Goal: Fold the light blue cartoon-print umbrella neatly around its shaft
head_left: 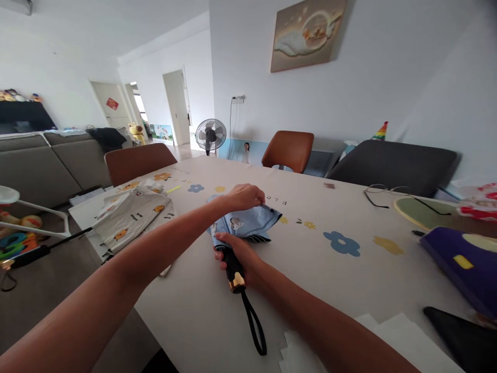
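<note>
A folded light-blue umbrella (248,223) with a cartoon print lies on the table (334,269). My right hand (243,259) is closed round its black handle (234,272), which has a gold band and a black wrist strap (254,324) trailing toward me. My left hand (245,197) reaches over the far end of the umbrella, its fingers curled down and pinching the blue canopy fabric.
A folded patterned cloth (135,212) lies at the table's left. Glasses (382,194), a round green mat (423,212), a purple bag (464,264) and white paper (388,336) sit at the right. Brown chairs (289,150), a sofa (46,160) and a fan (210,134) stand beyond.
</note>
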`<state>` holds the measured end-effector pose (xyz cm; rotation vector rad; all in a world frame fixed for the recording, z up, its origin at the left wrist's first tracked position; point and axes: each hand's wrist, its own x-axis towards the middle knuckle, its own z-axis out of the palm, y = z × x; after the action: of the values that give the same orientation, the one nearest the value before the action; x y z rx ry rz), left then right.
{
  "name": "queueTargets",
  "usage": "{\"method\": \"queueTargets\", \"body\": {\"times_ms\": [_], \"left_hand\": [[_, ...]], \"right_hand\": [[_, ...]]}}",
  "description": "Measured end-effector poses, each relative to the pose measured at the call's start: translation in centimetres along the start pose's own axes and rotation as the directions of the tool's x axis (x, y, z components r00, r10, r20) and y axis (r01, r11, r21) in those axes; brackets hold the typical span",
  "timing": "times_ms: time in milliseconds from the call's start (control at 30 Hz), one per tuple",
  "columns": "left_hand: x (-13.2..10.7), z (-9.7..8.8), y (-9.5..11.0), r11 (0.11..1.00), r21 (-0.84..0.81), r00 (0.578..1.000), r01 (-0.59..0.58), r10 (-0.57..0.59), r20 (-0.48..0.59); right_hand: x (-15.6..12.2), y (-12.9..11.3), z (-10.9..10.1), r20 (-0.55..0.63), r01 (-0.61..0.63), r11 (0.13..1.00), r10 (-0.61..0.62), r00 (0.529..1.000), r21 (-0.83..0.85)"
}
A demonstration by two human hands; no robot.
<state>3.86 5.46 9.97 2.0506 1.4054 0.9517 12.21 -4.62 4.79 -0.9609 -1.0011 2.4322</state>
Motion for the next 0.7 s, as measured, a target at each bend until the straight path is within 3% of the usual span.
{"method": "queueTargets", "body": {"times_ms": [67, 200, 333, 400, 500, 600, 700], "left_hand": [[-0.5, -1.1, 0.2, 1.0, 0.005, 0.995, -0.03, 0.031, -0.098], [-2.0, -3.0, 1.3, 0.987, -0.147, 0.967, -0.064, 0.026, -0.252], [-4.8, -4.9, 2.6, 0.912, -0.4, 0.925, -0.09, -0.072, -0.373], [-6.9, -5.8, 2.5, 0.906, -0.412, 0.894, -0.095, -0.104, -0.436], [-10.4, -7.2, 0.6, 0.975, -0.215, 0.861, -0.053, -0.065, -0.505], [-14.0, -8.1, -2.4, 0.991, -0.106, 0.829, 0.076, -0.122, -0.545], [-16.9, -8.2, -4.9, 0.985, -0.047, 0.837, 0.166, -0.166, -0.521]], "right_hand": [[-0.1, -0.1, 0.1, -0.003, -0.002, 1.0, 0.002, 1.0, -0.017], [-0.2, -0.1, 0.2, -0.025, 0.012, 1.0, -0.012, 1.0, 0.011], [0.0, 0.0, 0.1, -0.021, 0.016, 0.999, -0.015, 1.0, 0.035], [0.2, 0.1, 0.0, -0.026, 0.018, 0.999, -0.017, 1.0, 0.027], [0.7, 0.3, -0.4, -0.028, 0.043, 0.998, -0.042, 0.999, 0.035], [1.2, 0.5, -0.8, -0.048, 0.072, 0.996, -0.069, 0.996, 0.047], [1.4, 0.4, -1.0, -0.012, 0.073, 0.996, -0.072, 0.997, 0.043]]}}
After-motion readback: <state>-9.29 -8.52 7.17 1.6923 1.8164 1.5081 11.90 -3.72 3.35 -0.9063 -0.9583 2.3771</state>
